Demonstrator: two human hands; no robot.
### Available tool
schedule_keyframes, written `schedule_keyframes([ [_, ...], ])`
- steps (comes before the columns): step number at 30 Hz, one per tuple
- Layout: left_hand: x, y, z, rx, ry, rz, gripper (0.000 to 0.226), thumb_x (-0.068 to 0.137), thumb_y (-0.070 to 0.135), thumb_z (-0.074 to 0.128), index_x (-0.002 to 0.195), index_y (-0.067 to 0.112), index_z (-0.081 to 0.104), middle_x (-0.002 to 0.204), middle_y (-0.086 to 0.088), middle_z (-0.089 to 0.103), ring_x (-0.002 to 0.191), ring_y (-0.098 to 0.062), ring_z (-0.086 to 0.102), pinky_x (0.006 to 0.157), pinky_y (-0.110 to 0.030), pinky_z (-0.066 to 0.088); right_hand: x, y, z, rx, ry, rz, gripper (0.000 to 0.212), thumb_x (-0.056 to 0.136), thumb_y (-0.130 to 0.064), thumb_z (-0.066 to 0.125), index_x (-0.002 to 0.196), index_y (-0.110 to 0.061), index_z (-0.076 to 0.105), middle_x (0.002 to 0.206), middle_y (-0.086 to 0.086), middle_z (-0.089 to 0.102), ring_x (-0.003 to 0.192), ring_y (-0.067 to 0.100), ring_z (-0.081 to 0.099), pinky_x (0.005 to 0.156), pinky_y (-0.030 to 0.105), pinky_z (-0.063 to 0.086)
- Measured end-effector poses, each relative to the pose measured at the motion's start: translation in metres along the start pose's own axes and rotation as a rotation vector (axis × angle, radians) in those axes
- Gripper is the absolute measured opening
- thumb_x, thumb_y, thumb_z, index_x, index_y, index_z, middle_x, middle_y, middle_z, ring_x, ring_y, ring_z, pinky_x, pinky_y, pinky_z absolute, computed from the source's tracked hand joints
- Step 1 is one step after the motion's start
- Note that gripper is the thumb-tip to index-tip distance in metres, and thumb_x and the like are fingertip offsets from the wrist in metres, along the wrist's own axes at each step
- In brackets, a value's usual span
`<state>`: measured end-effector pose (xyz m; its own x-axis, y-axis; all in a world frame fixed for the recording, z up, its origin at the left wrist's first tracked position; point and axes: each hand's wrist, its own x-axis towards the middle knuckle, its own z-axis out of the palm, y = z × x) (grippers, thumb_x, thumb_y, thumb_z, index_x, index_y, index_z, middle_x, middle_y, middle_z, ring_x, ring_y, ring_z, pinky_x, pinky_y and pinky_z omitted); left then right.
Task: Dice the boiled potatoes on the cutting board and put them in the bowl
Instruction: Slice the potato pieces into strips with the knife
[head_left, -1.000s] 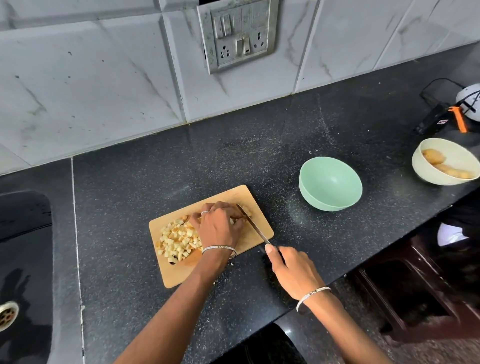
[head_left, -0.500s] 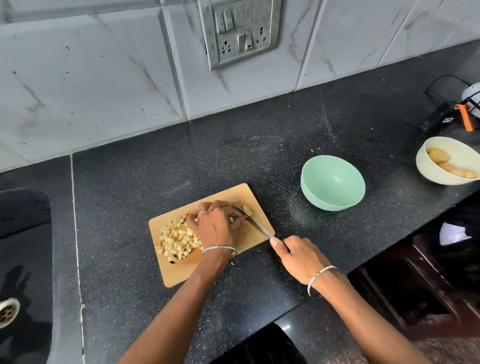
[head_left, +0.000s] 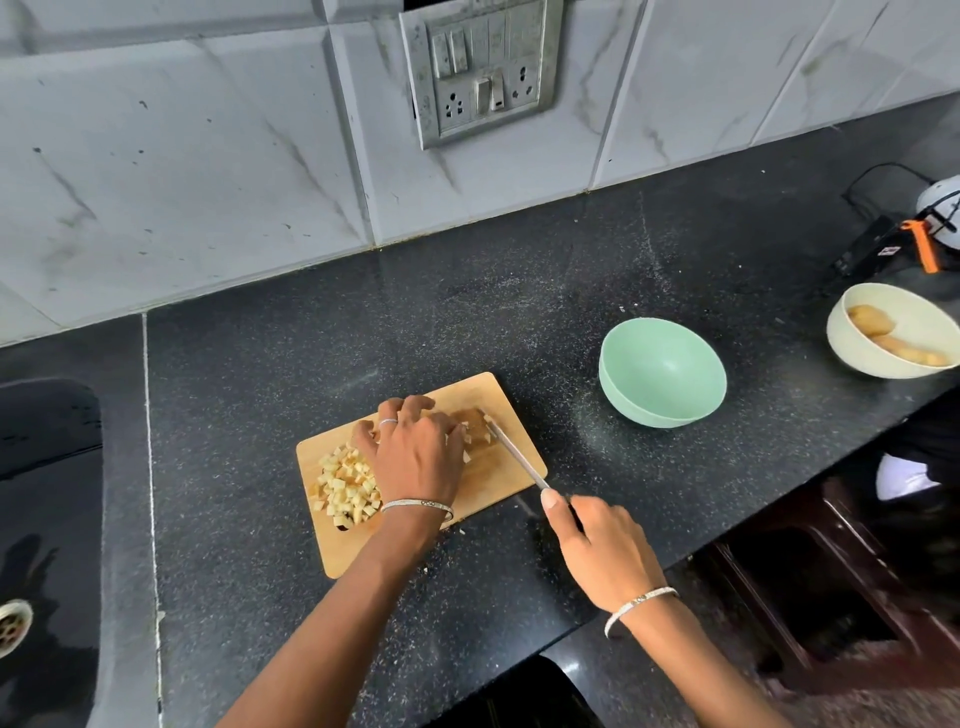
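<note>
Speckled black counter (head_left: 363, 312): left hand (head_left: 415, 452) curls over pale potato chunks (head_left: 475, 431), right hand (head_left: 602, 545) grips slim steel knife (head_left: 514, 457) from four o'clock; tuck fingertips.

The cutting board (head_left: 498, 410) looks like pale matt wood. The tabletop (head_left: 363, 322) is glossy black speckled stone. The green bowl (head_left: 662, 379) appears smooth matt plastic; the knife (head_left: 514, 454) blade, metal.

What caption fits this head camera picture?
Left hand steadies potato on the cutting board, right hand cuts with the knife, green bowl sits empty.

Diced potatoes (head_left: 347, 484) on wooden cutting board (head_left: 361, 543)
</note>
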<state>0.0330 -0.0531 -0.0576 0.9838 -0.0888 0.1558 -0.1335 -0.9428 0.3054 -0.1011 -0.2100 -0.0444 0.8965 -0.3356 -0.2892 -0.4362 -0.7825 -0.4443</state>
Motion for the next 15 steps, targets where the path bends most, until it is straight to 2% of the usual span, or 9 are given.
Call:
schedule_keyframes([
  [3, 0.004, 0.004, 0.001, -0.001, 0.041, 0.038, 0.021, 0.089, 0.044, 0.056, 0.092, 0.030, 0.072, 0.111, 0.010, 0.063, 0.110, -0.020, 0.047, 0.092, -0.046, 0.025, 0.008, -0.001, -0.002, 0.047, 0.026, 0.047, 0.048, 0.099, -0.062, 0.023, 0.072, -0.026, 0.043, 0.089, 0.013, 0.065, 0.090, 0.037, 0.058, 0.079, 0.044, 0.047],
  [7, 0.010, 0.016, 0.001, -0.085, -0.099, 0.130, 0.031, 0.083, 0.056, 0.061, 0.107, 0.039, 0.064, 0.104, 0.015, 0.068, 0.110, -0.018, 0.050, 0.086, -0.042, 0.025, 0.015, 0.003, 0.001, 0.095, 0.067, 0.073, 0.049, 0.100, -0.058, 0.023, 0.070, -0.025, 0.043, 0.086, 0.013, 0.065, 0.090, 0.036, 0.059, 0.077, 0.044, 0.046],
  [11, 0.014, 0.029, 0.004, -0.025, -0.208, 0.168, 0.045, 0.077, 0.062, 0.066, 0.115, 0.038, 0.063, 0.104, 0.012, 0.067, 0.111, -0.021, 0.049, 0.086, -0.042, 0.030, 0.015, 0.009, 0.006, 0.103, 0.076, 0.104, 0.053, 0.098, -0.062, 0.022, 0.075, -0.022, 0.049, 0.090, 0.011, 0.066, 0.091, 0.036, 0.059, 0.077, 0.043, 0.045],
  [15, 0.016, 0.030, 0.010, -0.033, -0.189, 0.158, 0.027, 0.081, 0.046, 0.066, 0.106, 0.036, 0.069, 0.102, 0.010, 0.069, 0.105, -0.019, 0.051, 0.085, -0.041, 0.028, 0.014, 0.014, 0.009, 0.116, 0.065, 0.113, 0.061, 0.096, -0.066, 0.019, 0.079, -0.021, 0.057, 0.086, 0.006, 0.067, 0.088, 0.033, 0.061, 0.079, 0.044, 0.047],
])
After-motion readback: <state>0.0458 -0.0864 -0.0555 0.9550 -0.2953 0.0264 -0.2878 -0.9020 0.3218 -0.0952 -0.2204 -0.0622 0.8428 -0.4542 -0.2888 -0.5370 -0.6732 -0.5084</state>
